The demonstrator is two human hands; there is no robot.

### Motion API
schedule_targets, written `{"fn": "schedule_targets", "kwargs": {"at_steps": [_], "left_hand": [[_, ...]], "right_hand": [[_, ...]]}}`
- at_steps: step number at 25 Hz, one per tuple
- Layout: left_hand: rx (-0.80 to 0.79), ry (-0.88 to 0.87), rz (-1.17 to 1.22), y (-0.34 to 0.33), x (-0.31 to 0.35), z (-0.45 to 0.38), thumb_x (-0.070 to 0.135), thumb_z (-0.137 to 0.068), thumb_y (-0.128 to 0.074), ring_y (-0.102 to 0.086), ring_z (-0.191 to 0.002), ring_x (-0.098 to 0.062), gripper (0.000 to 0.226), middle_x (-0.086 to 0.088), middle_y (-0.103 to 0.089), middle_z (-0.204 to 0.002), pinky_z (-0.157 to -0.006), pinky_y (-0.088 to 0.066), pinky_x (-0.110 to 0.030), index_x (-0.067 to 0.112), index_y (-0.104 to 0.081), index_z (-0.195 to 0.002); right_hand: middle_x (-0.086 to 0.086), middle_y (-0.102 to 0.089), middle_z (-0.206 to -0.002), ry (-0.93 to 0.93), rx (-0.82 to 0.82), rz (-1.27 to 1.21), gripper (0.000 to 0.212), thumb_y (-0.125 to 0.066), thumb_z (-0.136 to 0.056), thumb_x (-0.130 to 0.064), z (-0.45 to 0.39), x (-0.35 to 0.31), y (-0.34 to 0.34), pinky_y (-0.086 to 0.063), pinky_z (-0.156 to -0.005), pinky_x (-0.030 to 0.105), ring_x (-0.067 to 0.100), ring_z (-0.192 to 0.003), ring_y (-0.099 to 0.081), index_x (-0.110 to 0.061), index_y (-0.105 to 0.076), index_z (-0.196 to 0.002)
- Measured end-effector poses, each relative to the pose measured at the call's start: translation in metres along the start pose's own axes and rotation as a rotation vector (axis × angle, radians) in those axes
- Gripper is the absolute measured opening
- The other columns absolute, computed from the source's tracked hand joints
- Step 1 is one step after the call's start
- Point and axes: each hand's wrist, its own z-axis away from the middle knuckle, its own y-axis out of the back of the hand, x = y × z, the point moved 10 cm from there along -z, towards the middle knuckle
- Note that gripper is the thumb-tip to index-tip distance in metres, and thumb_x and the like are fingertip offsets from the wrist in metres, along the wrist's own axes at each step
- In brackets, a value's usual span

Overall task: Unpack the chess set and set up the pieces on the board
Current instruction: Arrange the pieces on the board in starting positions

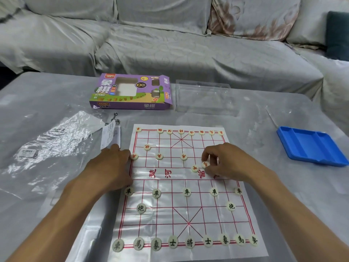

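My right hand [224, 161] pinches a red-lettered piece [205, 164] just above the river on the right half of the board [181, 186], while my left hand [113, 165] lies flat, fingers straight, pressing the board's left edge, the purple box [132, 91] beyond its far edge.

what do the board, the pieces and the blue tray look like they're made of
Board: thin flexible sheet, probably plastic film or coated paper; it shows fold creases and a glossy sheen.
Pieces: cream discs, smooth and matte, likely plastic or resin, though wood can't be ruled out; characters in red or dark ink.
Blue tray: moulded plastic, judging by its uniform colour, rounded dividers and slight shine.
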Motion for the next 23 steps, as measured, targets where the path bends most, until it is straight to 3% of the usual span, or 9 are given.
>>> {"fn": "schedule_targets", "kwargs": {"at_steps": [4, 8, 12, 18, 23], "left_hand": [[0.018, 0.012, -0.001, 0.002, 0.001, 0.000, 0.036, -0.079, -0.067, -0.044, -0.105, -0.018, 0.047, 0.003, -0.039, -0.110, -0.079, -0.048, -0.032, 0.024, -0.045, -0.120], [0.011, 0.027, -0.015, -0.001, -0.001, 0.000, 0.034, -0.081, -0.065, -0.044, -0.117, -0.021, 0.052, 0.001, -0.039, -0.119, -0.084, -0.049, -0.034, 0.024, -0.043, -0.127], [0.016, 0.033, -0.031, 0.001, 0.000, 0.001, 0.031, -0.083, -0.062, -0.041, -0.119, -0.020, 0.050, -0.002, -0.037, -0.126, -0.079, -0.044, -0.032, 0.023, -0.042, -0.127], [0.048, 0.035, -0.044, 0.003, 0.003, 0.001, 0.026, -0.085, -0.058, -0.042, -0.120, -0.023, 0.048, -0.005, -0.038, -0.127, -0.076, -0.037, -0.032, 0.019, -0.040, -0.129], [0.064, 0.034, -0.046, 0.004, 0.002, 0.000, 0.024, -0.086, -0.055, -0.040, -0.121, -0.023, 0.047, -0.005, -0.037, -0.127, -0.077, -0.035, -0.031, 0.020, -0.039, -0.131]], "right_hand": [[-0.012, -0.061, -0.078, 0.121, 0.137, -0.072, 0.020, -0.068, -0.087, -0.031, -0.017, -0.045, 0.024, -0.039, -0.062, 0.018, 0.006, -0.072, -0.056, -0.033, -0.062, -0.106], [-0.012, -0.055, -0.081, 0.201, 0.197, -0.053, 0.024, -0.070, -0.086, -0.030, -0.070, -0.092, 0.031, -0.039, -0.064, 0.022, 0.006, -0.073, -0.051, -0.026, -0.064, -0.110], [-0.008, -0.058, -0.093, 0.230, 0.201, -0.014, 0.025, -0.072, -0.085, -0.030, -0.127, -0.127, 0.027, -0.044, -0.069, 0.024, 0.008, -0.079, -0.052, -0.023, -0.065, -0.107], [-0.006, -0.056, -0.095, 0.171, 0.143, 0.014, 0.023, -0.074, -0.082, -0.027, -0.160, -0.131, 0.006, -0.050, -0.074, 0.028, 0.013, -0.086, -0.054, -0.022, -0.067, -0.104], [-0.007, -0.059, -0.092, 0.170, 0.125, -0.065, 0.033, -0.073, -0.084, -0.029, -0.140, -0.122, 0.022, -0.051, -0.075, 0.027, 0.011, -0.081, -0.056, -0.025, -0.061, -0.115]]}}
